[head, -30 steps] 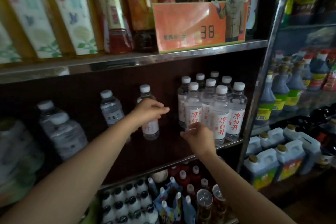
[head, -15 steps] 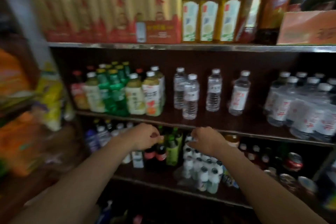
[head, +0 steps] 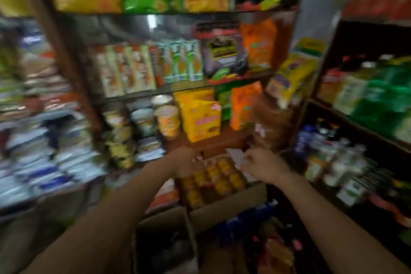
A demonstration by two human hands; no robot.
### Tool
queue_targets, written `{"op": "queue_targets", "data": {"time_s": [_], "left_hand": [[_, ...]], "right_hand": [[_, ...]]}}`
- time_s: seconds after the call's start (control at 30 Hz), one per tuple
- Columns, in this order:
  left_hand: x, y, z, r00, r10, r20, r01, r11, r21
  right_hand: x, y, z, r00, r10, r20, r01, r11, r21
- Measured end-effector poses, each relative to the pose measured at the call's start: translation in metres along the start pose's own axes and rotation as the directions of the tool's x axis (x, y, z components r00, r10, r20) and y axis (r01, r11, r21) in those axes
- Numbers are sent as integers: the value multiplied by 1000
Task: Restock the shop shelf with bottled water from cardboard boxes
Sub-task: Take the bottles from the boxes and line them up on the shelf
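- The tall dark wooden snack shelving fills most of the blurred view. It carries colourful packets on several levels, probably so that customers can see each label from the front.
- A second dark shelf unit at the right holds green and pale bottles. Their kind I cannot tell because of the blur, so I cannot say that the bottled water is there.
- The open brown cardboard box with yellow-orange round tops stands low in front of the snack shelving, between the two arms. Its flaps are open, I think so that stock can be taken out from above. The contents look like orange-capped drinks, not clear water.
- Another open brown cardboard box with a dark inside stands nearer, just beside the first. What it holds is too dark to tell.
- The yellow cardboard snack carton and the stacked paper noodle cups stand on the shelf just above the boxes.
- The left hand reaches over the back left corner of the orange-topped box. It is blurred, and I cannot tell whether it is loose or closed.
- The right hand hovers over the back right of this box with the fingers curled. It seems to hold nothing, perhaps to be ready to take a flap.
- No water bottle is clearly visible, so in my judgement the person looks for the next box.
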State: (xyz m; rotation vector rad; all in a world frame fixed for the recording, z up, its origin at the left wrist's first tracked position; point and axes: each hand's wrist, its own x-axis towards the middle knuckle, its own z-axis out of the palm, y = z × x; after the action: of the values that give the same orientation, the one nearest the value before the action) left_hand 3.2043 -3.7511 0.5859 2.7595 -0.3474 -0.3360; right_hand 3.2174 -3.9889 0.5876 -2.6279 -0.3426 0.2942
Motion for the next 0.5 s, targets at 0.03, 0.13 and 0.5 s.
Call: {"op": "queue_targets", "data": {"time_s": [0.03, 0.13, 0.5], "left_hand": [[-16, -23, -1, 998, -57, -21, 56, 998, -22], [-68, -85, 1, 976, -199, -89, 194, 979, -63], [-201, -285, 43, 833, -546, 87, 549, 800, -240]], "right_hand": [[9, -25, 14, 998, -53, 32, 53, 999, -5], [29, -93, 59, 980, -166, 108, 171, 985, -37], [67, -260, 261, 897, -235, 374, 231, 971, 57]]}}
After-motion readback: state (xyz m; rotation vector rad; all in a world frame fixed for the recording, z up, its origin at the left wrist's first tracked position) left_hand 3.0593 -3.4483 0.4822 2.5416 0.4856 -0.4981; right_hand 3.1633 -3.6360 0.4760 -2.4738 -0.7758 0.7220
